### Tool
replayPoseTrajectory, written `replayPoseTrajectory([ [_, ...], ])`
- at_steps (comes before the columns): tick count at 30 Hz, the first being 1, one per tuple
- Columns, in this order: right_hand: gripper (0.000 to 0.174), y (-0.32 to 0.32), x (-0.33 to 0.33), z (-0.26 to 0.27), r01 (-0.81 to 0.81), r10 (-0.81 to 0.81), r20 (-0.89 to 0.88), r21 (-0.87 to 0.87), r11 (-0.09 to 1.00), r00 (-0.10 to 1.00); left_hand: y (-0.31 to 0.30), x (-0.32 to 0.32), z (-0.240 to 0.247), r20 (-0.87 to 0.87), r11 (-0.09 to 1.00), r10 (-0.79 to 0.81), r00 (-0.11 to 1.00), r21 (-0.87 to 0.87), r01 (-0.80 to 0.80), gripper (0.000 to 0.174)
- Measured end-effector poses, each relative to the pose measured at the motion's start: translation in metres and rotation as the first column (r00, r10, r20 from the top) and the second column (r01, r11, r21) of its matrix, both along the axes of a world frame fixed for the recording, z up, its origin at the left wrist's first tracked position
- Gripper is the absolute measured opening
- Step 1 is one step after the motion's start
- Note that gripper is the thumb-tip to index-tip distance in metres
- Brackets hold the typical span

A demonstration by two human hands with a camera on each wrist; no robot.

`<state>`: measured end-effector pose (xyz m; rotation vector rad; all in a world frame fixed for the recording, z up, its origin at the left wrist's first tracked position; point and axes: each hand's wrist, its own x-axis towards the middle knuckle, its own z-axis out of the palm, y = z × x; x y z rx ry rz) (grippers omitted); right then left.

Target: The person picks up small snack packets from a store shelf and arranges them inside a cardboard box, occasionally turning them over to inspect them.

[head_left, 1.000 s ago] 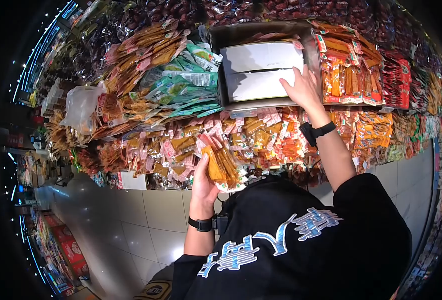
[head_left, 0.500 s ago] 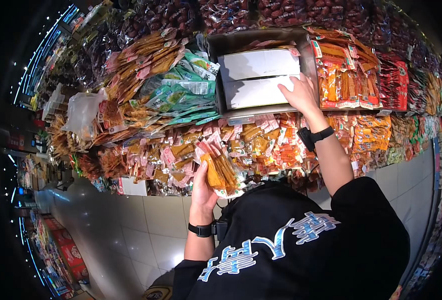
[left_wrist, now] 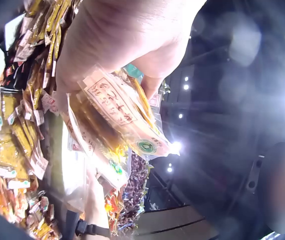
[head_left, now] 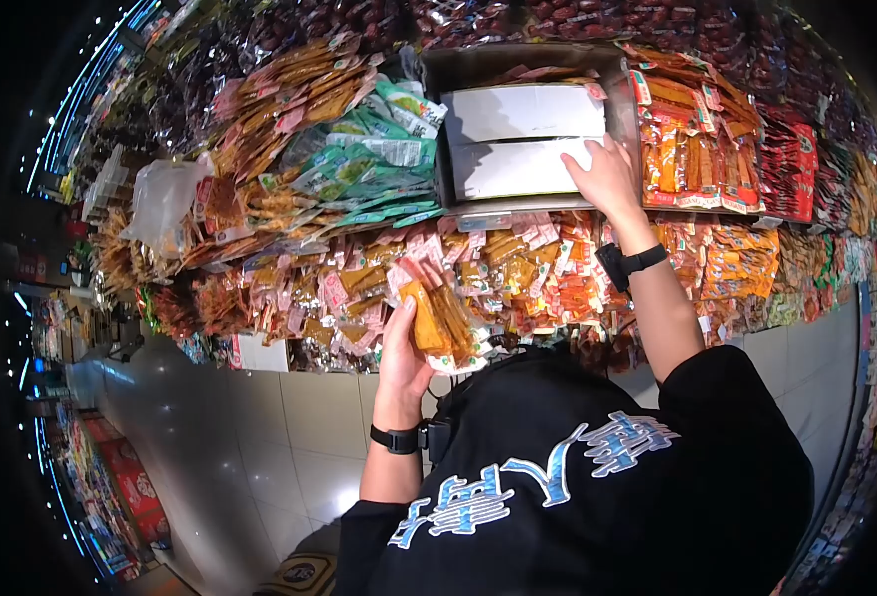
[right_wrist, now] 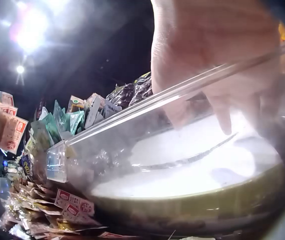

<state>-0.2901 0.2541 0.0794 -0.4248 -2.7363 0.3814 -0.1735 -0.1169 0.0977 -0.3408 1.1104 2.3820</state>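
Observation:
My left hand (head_left: 404,358) holds a small bundle of clear snack packets (head_left: 443,323) with yellow-brown strips inside, its thumb along the bundle's left side. In the left wrist view, a pale printed label with a green round mark shows on the snack packets (left_wrist: 113,102). My right hand (head_left: 607,179) reaches into a clear-walled bin (head_left: 528,207) at the right end of a white box (head_left: 513,171). The right wrist view has the fingers (right_wrist: 222,117) of that hand pointing down behind the bin's wall, fingertips right at the white surface.
Green packets (head_left: 369,179) lie piled left of the bin, orange-red packets (head_left: 692,149) to its right. A lower row of snack packets (head_left: 508,263) runs along the front. A translucent plastic bag (head_left: 160,204) sits at the left. Tiled floor (head_left: 324,412) lies below the display.
The packets in my left hand have turned slightly, so the front one shows more broadly. My right hand stays at the right end of the white box.

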Motion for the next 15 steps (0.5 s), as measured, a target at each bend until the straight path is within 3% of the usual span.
replayPoseTrajectory([
  [1,0.064,-0.004,0.001,0.006,0.013,-0.012,0.031,-0.003,1.000,0.999,-0.001,-0.002,0.001,0.012,1.000,-0.006,1.000,0.009,0.006,0.041],
  [3,0.056,0.001,-0.004,-0.003,-0.037,0.031,-0.115,-0.051,0.998,0.993,0.007,-0.002,0.016,-0.032,0.997,0.065,0.997,-0.035,-0.066,0.036],
  [5,0.046,-0.010,0.010,0.010,-0.102,0.118,-0.303,0.066,0.993,0.946,0.011,-0.007,0.020,-0.044,0.995,0.067,0.997,-0.073,-0.070,0.038],
  [7,0.040,-0.038,0.031,0.033,-0.247,0.195,-0.359,-0.105,0.963,0.913,0.016,-0.010,0.024,-0.059,0.995,0.084,0.995,-0.056,-0.088,0.039],
  [8,0.041,-0.058,0.045,0.051,-0.394,0.276,-0.341,-0.348,0.851,0.899,0.019,-0.011,0.025,-0.066,0.993,0.093,0.994,-0.064,-0.097,0.039],
  [9,0.045,-0.075,0.059,0.054,-0.497,0.380,-0.326,-0.468,0.731,0.866,0.023,-0.013,0.025,-0.072,0.992,0.094,0.993,-0.074,-0.100,0.039],
  [11,0.063,-0.110,0.088,0.067,-0.435,0.568,-0.125,-0.779,0.452,0.814,0.034,-0.016,0.024,-0.111,0.991,0.101,0.989,-0.073,-0.109,0.039],
  [13,0.081,-0.133,0.101,0.063,-0.380,0.688,-0.104,-0.887,0.263,0.719,0.051,-0.017,0.026,-0.136,0.986,0.118,0.984,-0.106,-0.132,0.039],
  [15,0.086,-0.149,0.104,0.045,-0.571,0.640,-0.207,-0.696,0.435,0.740,0.067,-0.017,0.021,-0.226,0.977,0.095,0.969,-0.163,-0.134,0.038],
])
